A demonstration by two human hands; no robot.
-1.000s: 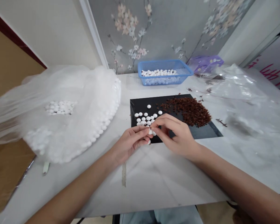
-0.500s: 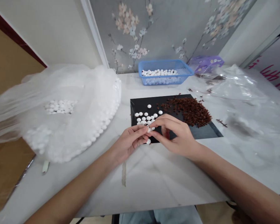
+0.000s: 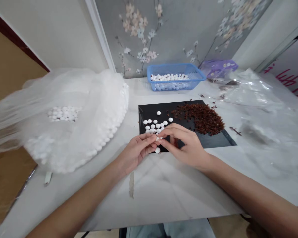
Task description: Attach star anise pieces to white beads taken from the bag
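My left hand [image 3: 138,151] and my right hand [image 3: 182,145] meet fingertip to fingertip at the near edge of a black board [image 3: 213,140]. Both pinch one small white bead [image 3: 157,139] between them. Another white bead [image 3: 157,150] lies just under my fingers at the board's edge. Several loose white beads [image 3: 154,124] sit on the board's left part. A pile of dark reddish-brown bits [image 3: 201,116] covers its middle and right.
A blue basket [image 3: 175,76] holding white beads stands at the back. A large clear bag [image 3: 72,122] full of white beads fills the left of the white table [image 3: 164,188]. Crumpled clear plastic [image 3: 258,105] lies to the right, a purple bag [image 3: 218,67] behind it.
Both hands have shifted slightly left and toward me while keeping the pinch on the bead. A single bead at the board's near edge now shows clear of the fingers.
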